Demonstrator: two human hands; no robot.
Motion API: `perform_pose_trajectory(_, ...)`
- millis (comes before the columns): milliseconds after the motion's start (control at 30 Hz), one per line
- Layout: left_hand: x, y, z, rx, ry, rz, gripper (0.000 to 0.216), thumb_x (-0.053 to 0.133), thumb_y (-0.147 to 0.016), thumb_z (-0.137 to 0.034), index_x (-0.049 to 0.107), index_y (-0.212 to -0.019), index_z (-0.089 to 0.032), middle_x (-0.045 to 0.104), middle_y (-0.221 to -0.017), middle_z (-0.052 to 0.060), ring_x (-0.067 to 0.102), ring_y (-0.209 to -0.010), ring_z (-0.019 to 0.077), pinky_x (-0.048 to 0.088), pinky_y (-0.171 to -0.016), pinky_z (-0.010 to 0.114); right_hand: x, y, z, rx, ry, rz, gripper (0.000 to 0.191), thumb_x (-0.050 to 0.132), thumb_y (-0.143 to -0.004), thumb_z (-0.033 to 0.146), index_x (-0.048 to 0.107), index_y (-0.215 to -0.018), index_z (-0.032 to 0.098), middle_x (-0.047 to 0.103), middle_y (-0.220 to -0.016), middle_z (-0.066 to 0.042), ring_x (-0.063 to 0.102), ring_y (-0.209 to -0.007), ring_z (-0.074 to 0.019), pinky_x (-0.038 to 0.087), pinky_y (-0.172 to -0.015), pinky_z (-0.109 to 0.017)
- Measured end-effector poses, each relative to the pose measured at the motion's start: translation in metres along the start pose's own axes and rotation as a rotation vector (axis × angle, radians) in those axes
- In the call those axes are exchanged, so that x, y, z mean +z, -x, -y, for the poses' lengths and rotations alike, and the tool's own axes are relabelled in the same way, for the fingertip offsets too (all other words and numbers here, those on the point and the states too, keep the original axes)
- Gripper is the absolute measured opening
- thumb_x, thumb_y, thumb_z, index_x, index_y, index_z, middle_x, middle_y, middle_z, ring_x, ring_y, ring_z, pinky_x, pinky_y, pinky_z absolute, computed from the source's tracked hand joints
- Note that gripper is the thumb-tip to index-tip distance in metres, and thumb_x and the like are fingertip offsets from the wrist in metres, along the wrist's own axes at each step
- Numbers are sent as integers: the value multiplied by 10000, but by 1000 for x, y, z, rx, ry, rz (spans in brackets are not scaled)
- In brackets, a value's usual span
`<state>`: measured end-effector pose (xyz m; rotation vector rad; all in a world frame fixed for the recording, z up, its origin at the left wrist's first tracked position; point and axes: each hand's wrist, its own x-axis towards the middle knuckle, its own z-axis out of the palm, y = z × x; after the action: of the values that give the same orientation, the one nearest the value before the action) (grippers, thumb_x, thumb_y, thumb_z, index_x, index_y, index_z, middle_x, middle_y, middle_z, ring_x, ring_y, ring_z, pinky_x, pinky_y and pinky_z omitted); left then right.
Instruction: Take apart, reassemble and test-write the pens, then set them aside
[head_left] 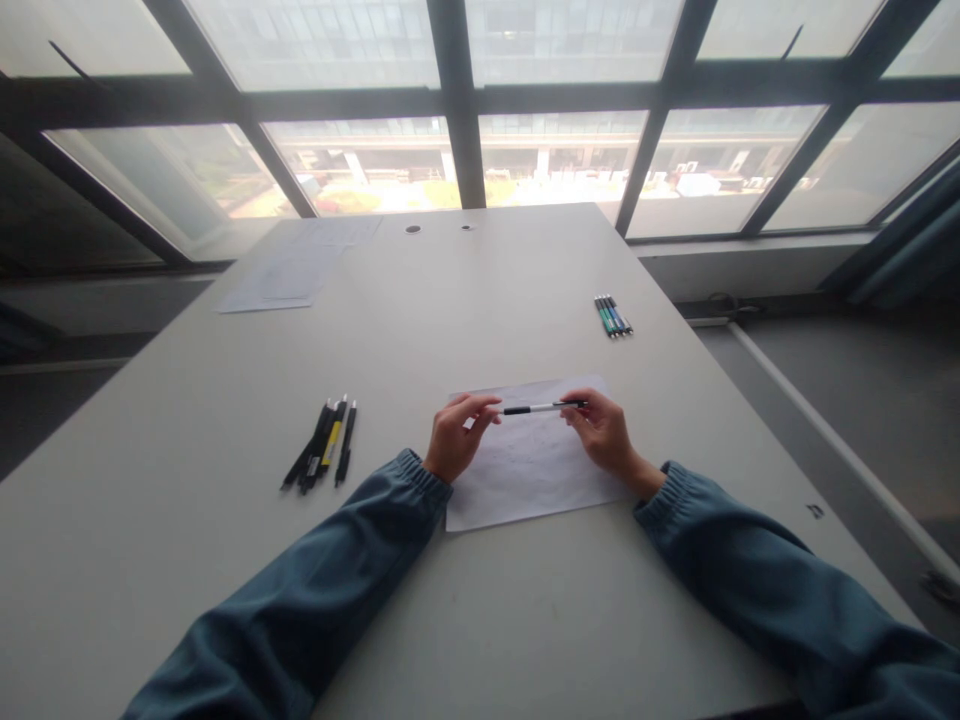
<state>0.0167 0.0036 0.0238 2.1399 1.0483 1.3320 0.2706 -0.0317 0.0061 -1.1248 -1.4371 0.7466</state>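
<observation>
White table [465, 320], pen [541, 408] between fingers [480, 401]

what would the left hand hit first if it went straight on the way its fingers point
Most likely the pen: its end sits right by the left hand, perhaps already touching; I can't tell. Beyond that, roughly in line, comes the right hand.

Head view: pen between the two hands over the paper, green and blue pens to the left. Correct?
No: the head view shows the green and blue pens to the right. Pen between left hand and right hand, over the paper: correct.
</observation>
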Motion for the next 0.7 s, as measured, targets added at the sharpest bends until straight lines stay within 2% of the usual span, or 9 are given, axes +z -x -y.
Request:
perform_pose_trajectory(100, 1, -1, 2, 44, -25, -17, 164, 663, -938, -335, 745, -975, -198, 752, -845, 62, 649, -738, 161, 548, -710, 310, 0, -1, 1, 8, -9, -37, 200, 686, -893, 377, 696, -983, 199, 713, -872, -53, 667, -757, -175, 560, -674, -307)
perform_pose_trajectory(267, 3, -2, 6, 100, -37, 0, 117, 670, -933, -278, 748, -1000, -225, 740, -935, 66, 672, -880, 180, 564, -778, 335, 0, -2, 4, 9, -24, -72, 177, 697, -875, 358, 700, -954, 199, 716, -876, -56, 664, -758, -179, 554, -653, -303)
perform_pose_trajectory(433, 3, -2, 5, 89, -43, -13, 105, 654, -941, -257, 746, -982, -225, 718, -935, 63, 663, -876, 168, 554, -727, 302, -1, -3, 2, 46, -69, -90, 167, 706, -852, 335, 701, -944, 196, 703, -845, -45, 646, -727, -166, 539, -642, -293)
perform_pose_trajectory(700, 1, -4, 1, 77, -67, -86, 114, 625, -957, -255, 726, -941, -203, 684, -901, 48, 626, -817, 144, 516, -668, 262, -4, -9, 0, 158, -259, -176, 146, 678, -813, 294, 659, -903, 181, 582, -619, 24, 512, -536, -119, 413, -506, -257)
